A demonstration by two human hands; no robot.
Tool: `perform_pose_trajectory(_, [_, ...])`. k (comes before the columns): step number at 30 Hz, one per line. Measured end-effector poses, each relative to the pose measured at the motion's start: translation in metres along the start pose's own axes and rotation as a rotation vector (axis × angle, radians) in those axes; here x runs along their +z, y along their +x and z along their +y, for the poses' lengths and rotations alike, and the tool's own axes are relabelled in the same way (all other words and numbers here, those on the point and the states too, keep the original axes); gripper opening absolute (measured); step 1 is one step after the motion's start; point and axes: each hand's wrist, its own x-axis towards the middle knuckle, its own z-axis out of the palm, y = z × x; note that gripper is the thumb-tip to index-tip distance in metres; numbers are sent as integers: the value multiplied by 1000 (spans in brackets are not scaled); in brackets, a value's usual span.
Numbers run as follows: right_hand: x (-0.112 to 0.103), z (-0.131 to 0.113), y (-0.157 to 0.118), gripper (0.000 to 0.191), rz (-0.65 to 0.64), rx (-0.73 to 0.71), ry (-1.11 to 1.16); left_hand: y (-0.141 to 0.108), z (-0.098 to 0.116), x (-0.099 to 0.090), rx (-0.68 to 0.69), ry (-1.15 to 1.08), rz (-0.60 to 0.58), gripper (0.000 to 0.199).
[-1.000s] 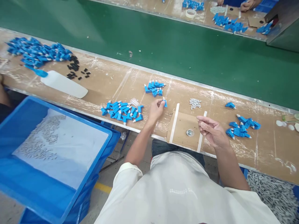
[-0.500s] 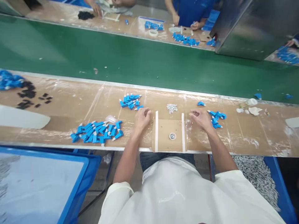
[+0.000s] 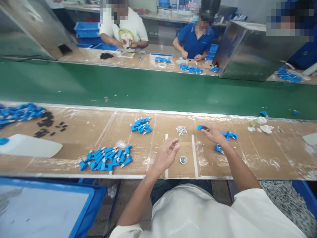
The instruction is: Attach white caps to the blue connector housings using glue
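My right hand [image 3: 213, 135] pinches a small blue plastic piece [image 3: 200, 127] above the table, right of a heap of small silvery parts [image 3: 181, 130]. Over the left strip of a cardboard square [image 3: 187, 150] hovers my left hand [image 3: 167, 154], fingers loosely bent and apart, with nothing visible in them. A small round dish [image 3: 183, 160] with dark contents sits on that square, between two white strips. Beyond my left hand lies a small group of blue pieces with white tips [image 3: 141, 126]. More blue pieces [image 3: 229, 135] lie beside my right wrist.
A larger blue pile [image 3: 106, 158] spreads at the left, with black pieces [image 3: 46, 119] farther off. A pale scoop-like object [image 3: 32, 145] lies there. Across the green belt [image 3: 138, 89], co-workers sit at another table. A blue-rimmed bin [image 3: 91, 195] stands below left.
My left hand has moved right, from beside the small blue group to over the cardboard. My right hand now holds a blue piece. The view has tilted up, showing more of the co-workers.
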Motion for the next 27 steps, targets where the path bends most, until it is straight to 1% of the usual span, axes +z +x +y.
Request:
perform_pose_trajectory(2, [3, -28, -22, 23, -114, -212, 152, 0, 9, 10, 83, 16, -23, 39])
perform_pose_trajectory(3, [4, -42, -32, 23, -124, -261, 190, 0, 11, 14, 121, 25, -34, 41])
perform_pose_trajectory(4, [5, -53, -40, 23, -127, -288, 207, 1, 13, 17, 157, 30, -49, 42])
perform_pose_trajectory(6, [5, -69, -51, 22, -101, -292, 211, 0, 14, 22, 215, 40, -81, 39])
perform_pose_trajectory(9, [2, -75, -60, 22, -63, -270, 206, -1, 12, 24, 254, 89, -64, 32])
perform_pose_trajectory(12, [4, -74, -64, 25, -36, -330, 211, -2, 10, 24, 290, 162, -10, 32])
perform_pose_trajectory(14, [8, -75, -66, 26, -9, -379, 218, -3, 10, 24, 335, 225, -16, 32])
perform_pose_trajectory(16, [11, -80, -69, 26, 16, -392, 252, -4, 9, 23, 364, 293, -44, 31])
perform_pose_trajectory(18, [11, -83, -72, 27, -1, -378, 349, -6, 9, 21, 347, 326, -61, 30])
perform_pose_trajectory(20, [11, -82, -75, 33, -51, -325, 511, -8, 8, 17, 272, 277, -45, 27])
perform_pose_trajectory(22, [13, -74, -78, 43, -55, -206, 641, -9, 4, 10, 123, 121, 10, 25])
perform_pose_trajectory(24, [20, -61, -81, 47, -56, -62, 664, -9, -2, 3, -108, -155, 84, 24])
perform_pose_trajectory(27, [43, -45, -88, 44, -153, 92, 654, -10, -15, -4, -486, -677, 178, 28])
